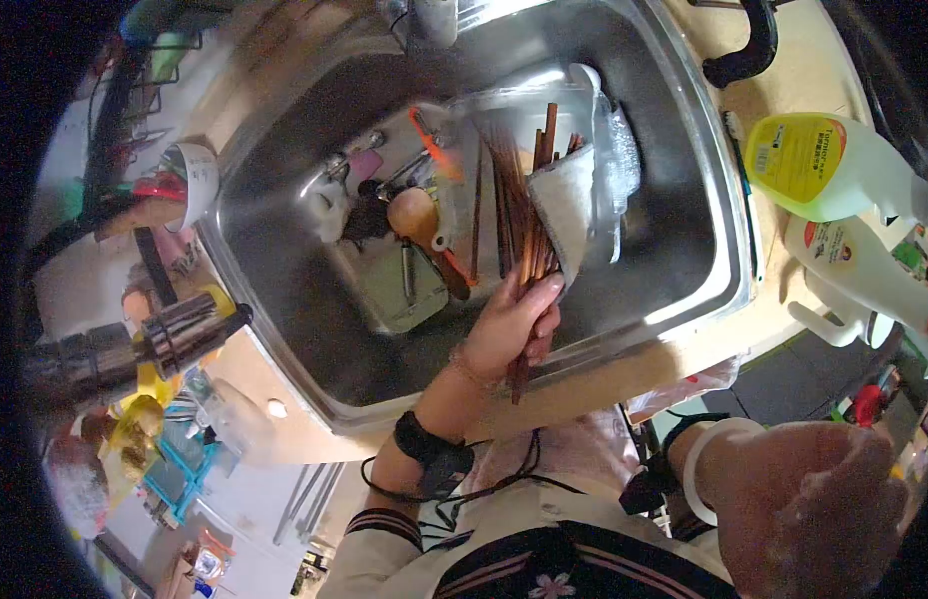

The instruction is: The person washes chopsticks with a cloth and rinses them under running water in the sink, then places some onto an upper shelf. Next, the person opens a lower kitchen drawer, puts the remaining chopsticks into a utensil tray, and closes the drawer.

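Over the front part of the metal sink point(664, 250), my left hand point(514, 324) is closed around a bundle of brown chopsticks point(509, 200) and the lower end of a grey-white cloth point(564, 215). The chopsticks fan out toward the sink's back, and some are blurred. Beneath and left of them, a clear tray holds a wooden ladle point(414, 215), an orange-handled utensil point(434, 145) and several metal utensils. My right hand point(823, 509) is raised close to the camera at the lower right, blurred; its fingers cannot be made out clearly.
A yellow-green detergent bottle point(803, 165) and a white bottle point(853, 260) lie on the right counter beside a toothbrush point(743, 170). A white cup point(193, 185) is at the sink's left edge. Crumpled clear plastic point(621, 165) lies inside the sink.
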Demonstrator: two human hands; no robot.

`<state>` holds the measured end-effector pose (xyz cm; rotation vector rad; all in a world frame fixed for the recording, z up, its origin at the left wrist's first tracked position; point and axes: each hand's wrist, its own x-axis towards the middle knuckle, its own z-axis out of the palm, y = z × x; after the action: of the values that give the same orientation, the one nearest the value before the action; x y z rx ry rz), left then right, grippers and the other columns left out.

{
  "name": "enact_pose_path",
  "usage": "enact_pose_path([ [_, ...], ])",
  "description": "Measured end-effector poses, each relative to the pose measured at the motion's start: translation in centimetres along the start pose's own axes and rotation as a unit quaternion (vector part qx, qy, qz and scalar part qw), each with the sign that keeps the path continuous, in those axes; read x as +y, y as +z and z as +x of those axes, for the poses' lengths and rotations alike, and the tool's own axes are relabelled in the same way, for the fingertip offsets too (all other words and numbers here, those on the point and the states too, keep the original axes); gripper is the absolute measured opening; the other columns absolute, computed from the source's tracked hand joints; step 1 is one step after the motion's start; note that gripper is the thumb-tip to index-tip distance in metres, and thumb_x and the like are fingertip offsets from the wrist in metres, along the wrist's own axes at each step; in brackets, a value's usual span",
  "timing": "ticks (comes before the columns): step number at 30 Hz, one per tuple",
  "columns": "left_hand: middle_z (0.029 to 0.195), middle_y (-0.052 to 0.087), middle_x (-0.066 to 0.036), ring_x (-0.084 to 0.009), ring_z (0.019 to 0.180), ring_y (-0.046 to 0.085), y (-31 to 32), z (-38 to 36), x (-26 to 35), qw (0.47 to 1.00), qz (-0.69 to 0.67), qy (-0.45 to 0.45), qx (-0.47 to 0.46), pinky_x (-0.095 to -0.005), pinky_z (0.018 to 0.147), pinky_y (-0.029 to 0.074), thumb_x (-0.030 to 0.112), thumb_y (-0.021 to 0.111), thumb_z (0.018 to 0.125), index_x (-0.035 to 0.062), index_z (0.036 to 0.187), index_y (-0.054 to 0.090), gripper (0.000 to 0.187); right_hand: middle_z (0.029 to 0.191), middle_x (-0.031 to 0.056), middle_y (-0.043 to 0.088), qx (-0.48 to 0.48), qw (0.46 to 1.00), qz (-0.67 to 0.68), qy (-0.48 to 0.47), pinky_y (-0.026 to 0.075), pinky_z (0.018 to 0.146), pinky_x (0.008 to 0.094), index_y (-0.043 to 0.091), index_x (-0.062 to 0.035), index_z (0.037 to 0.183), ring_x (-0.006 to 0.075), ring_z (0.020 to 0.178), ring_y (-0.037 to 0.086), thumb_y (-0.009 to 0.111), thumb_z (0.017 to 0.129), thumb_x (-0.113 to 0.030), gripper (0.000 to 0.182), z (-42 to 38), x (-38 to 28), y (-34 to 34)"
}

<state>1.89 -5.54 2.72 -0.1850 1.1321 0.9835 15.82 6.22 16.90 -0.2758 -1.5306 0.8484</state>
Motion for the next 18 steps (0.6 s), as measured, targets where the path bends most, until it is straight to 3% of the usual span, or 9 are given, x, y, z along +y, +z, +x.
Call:
enact_pose_path([
  [6,0.053,0.037,0.002,-0.007,0.037,0.035,-0.3,-0.1,-0.5,1.0,0.002,0.003,-0.012,-0.0224,0.034,0.029,0.026,0.046,0.087,0.0126,0.093,0.04,0.016,0.067,0.0032,0.051,0.027,1.0,-0.012,-0.004,0.037,0.059,0.0304,0.055,-0.011,0.07,0.0154,0.061,0.048,0.05,0.076,-0.024,0.015,0.9,0.1,-0.2],
  [9,0.053,0.036,0.003,-0.0067,0.037,0.034,-0.2,-0.4,0.0,0.999,0.027,0.016,-0.007,-0.0222,0.034,0.029,0.026,0.046,0.087,0.013,0.094,0.04,0.016,0.07,0.0048,0.053,0.054,0.997,-0.049,0.039,0.039,0.061,0.0305,0.056,-0.0088,0.073,0.0162,0.063,0.05,0.05,0.076,-0.023,0.016,0.9,1.0,-0.2],
  [11,0.052,0.036,0.003,-0.0063,0.037,0.033,-0.3,-0.8,0.2,0.999,0.012,0.028,-0.014,-0.0221,0.034,0.029,0.026,0.046,0.087,0.0133,0.094,0.041,0.016,0.073,0.007,0.054,0.032,0.982,-0.105,0.154,0.041,0.062,0.0293,0.057,-0.0052,0.078,0.0164,0.063,0.052,0.05,0.078,-0.021,0.018,-0.1,3.1,0.4],
  [13,0.052,0.036,0.003,-0.0061,0.038,0.033,-0.1,-1.1,0.5,0.999,0.003,0.038,-0.011,-0.022,0.033,0.029,0.026,0.046,0.087,0.0133,0.095,0.041,0.016,0.079,0.0086,0.053,-0.014,0.911,-0.181,0.371,0.04,0.067,0.025,0.055,0.0001,0.089,0.0138,0.069,0.05,0.048,0.083,-0.016,0.018,-0.3,5.1,2.5],
  [14,0.052,0.036,0.003,-0.006,0.038,0.033,0.2,-1.1,0.6,0.999,0.011,0.049,-0.008,-0.0219,0.033,0.029,0.026,0.046,0.087,0.0131,0.095,0.041,0.016,0.081,0.0068,0.054,-0.081,0.872,-0.174,0.451,0.038,0.072,0.0223,0.052,0.0007,0.094,0.0129,0.076,0.049,0.047,0.085,-0.013,0.017,-1.8,7.3,1.7],
  [17,0.052,0.037,0.003,-0.0058,0.037,0.034,0.9,-1.4,0.6,0.997,0.032,0.076,-0.009,-0.0217,0.033,0.029,0.026,0.046,0.087,0.0123,0.094,0.041,0.016,0.091,0.006,0.055,-0.135,0.757,-0.014,0.639,0.04,0.076,0.0241,0.048,0.0018,0.11,0.0124,0.081,0.051,0.048,0.087,-0.029,0.038,-9.1,12.0,1.0],
  [18,0.052,0.037,0.003,-0.0057,0.037,0.034,1.2,-1.3,0.6,0.995,0.041,0.089,-0.021,-0.0218,0.033,0.029,0.026,0.046,0.088,0.012,0.093,0.041,0.016,0.092,0.0055,0.056,-0.082,0.716,0.072,0.689,0.041,0.075,0.0241,0.047,0.0014,0.113,0.0111,0.082,0.051,0.049,0.087,-0.031,0.042,-10.1,12.0,1.7],
])
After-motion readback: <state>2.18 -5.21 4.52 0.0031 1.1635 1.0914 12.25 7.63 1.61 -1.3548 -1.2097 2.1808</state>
